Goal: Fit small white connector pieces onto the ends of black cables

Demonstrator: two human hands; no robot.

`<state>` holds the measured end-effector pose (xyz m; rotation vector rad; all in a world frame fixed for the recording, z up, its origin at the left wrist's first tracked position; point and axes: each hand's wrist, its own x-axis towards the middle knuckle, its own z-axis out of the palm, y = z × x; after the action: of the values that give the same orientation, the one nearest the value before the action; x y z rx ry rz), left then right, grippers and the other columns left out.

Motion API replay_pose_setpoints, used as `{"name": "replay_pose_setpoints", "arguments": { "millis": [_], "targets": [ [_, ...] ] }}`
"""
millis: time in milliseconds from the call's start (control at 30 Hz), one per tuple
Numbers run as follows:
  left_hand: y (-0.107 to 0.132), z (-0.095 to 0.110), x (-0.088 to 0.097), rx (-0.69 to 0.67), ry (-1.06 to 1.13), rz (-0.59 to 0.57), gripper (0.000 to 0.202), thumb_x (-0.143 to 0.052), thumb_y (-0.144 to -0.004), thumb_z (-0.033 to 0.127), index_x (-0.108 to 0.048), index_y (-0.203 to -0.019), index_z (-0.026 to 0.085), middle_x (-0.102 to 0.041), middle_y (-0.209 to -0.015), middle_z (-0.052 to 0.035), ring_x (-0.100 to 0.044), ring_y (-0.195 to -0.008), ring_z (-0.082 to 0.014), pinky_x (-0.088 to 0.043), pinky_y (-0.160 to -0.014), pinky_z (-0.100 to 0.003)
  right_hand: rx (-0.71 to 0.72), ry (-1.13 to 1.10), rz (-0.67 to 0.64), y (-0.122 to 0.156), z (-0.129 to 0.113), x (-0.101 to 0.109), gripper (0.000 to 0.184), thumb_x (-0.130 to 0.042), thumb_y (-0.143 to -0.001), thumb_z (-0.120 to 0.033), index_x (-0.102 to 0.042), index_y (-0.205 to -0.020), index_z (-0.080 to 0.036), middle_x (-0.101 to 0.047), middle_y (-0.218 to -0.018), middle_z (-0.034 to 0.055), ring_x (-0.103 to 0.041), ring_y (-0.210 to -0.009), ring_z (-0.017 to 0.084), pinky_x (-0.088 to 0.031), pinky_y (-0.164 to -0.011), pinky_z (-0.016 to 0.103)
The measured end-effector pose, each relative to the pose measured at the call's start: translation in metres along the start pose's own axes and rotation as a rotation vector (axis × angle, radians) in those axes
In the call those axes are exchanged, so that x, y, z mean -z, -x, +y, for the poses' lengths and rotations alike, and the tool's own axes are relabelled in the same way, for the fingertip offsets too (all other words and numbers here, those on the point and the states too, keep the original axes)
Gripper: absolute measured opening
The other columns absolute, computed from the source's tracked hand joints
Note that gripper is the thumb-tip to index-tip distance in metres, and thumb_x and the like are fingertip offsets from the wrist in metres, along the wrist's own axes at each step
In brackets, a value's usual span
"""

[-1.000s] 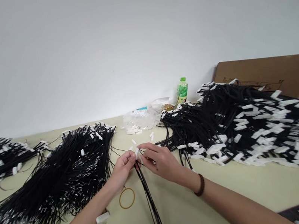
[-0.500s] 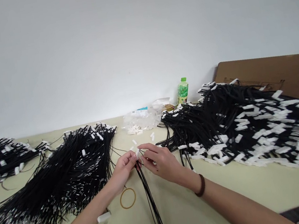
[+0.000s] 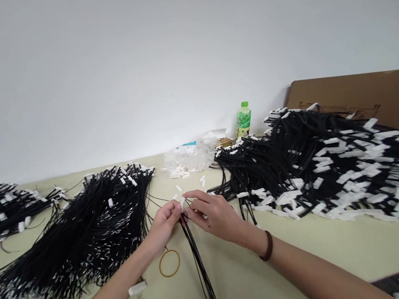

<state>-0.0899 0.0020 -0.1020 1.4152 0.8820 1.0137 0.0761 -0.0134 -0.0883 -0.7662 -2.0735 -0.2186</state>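
Between my two hands, at the middle of the table, is a small white connector housing (image 3: pixel 183 204) on a bundle of thin black wires (image 3: pixel 199 265). My left hand (image 3: pixel 167 222) pinches the housing and the wire tops between thumb and forefinger. The fingers of my right hand (image 3: pixel 211 213) close in from the other side, bent at the wires just below the housing; their tips partly hide what they grip. From there the wires hang toward the table's front edge. A yellow rubber band (image 3: pixel 169 264) lies below my left hand, and a loose white piece (image 3: pixel 137 288) sits by my left forearm.
Large heaps of black wires (image 3: pixel 94 227) spread at left. Another heap with white connectors (image 3: pixel 356 185) covers the right side. Behind my hands are a clear plastic bag (image 3: pixel 189 157) of white pieces and a green-capped bottle (image 3: pixel 243 120). A cardboard box (image 3: pixel 358 96) leans at the back right.
Both hands stay nearly in place around the white connector housing, with only slight finger movement. The whole view has shifted very slightly.
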Motion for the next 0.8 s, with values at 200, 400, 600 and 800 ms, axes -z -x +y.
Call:
{"name": "replay_pose_setpoints", "arguments": {
  "millis": [200, 400, 600, 800],
  "targets": [
    [-0.0003, -0.0002, 0.0002, -0.003, -0.005, -0.007, 0.032, -0.054, -0.076, 0.046, -0.047, -0.067, 0.016, -0.051, -0.060, 0.0019, -0.045, -0.059, -0.0112, -0.035, -0.060, -0.024, 0.009, 0.015, 0.004, 0.0002, 0.0003, -0.0001, 0.015, -0.043, -0.086, -0.019, -0.046, -0.071, -0.018, -0.060, -0.105, 0.0049, -0.059, -0.066, 0.010, -0.042, -0.054, 0.022],
    [-0.0002, -0.0003, 0.0004, 0.000, -0.018, -0.006, 0.032, -0.054, -0.076, 0.047, -0.048, -0.067, 0.016, -0.051, -0.060, 0.0015, -0.045, -0.059, -0.0116, -0.035, -0.059, -0.024, 0.013, 0.028, -0.006, -0.0007, -0.0004, 0.0015, 0.015, -0.043, -0.087, -0.019, -0.046, -0.072, -0.018, -0.060, -0.105, 0.0056, -0.060, -0.070, 0.011, -0.042, -0.055, 0.022],
    [-0.0002, 0.0010, 0.0001, -0.006, -0.026, -0.003, 0.032, -0.054, -0.076, 0.046, -0.049, -0.066, 0.016, -0.051, -0.059, 0.0012, -0.045, -0.059, -0.0116, -0.035, -0.060, -0.024, 0.013, 0.045, -0.010, -0.0008, -0.0003, 0.0012, 0.016, -0.043, -0.087, -0.019, -0.047, -0.072, -0.018, -0.060, -0.105, 0.0050, -0.059, -0.066, 0.010, -0.041, -0.054, 0.022],
    [-0.0001, 0.0009, 0.0004, -0.006, -0.023, -0.007, 0.031, -0.054, -0.077, 0.045, -0.049, -0.067, 0.016, -0.051, -0.060, 0.0016, -0.045, -0.059, -0.0112, -0.035, -0.060, -0.024, 0.023, 0.040, -0.008, 0.0004, -0.0004, 0.0010, 0.015, -0.043, -0.087, -0.019, -0.047, -0.073, -0.017, -0.060, -0.105, 0.0046, -0.059, -0.067, 0.010, -0.041, -0.053, 0.022]
  ]
}}
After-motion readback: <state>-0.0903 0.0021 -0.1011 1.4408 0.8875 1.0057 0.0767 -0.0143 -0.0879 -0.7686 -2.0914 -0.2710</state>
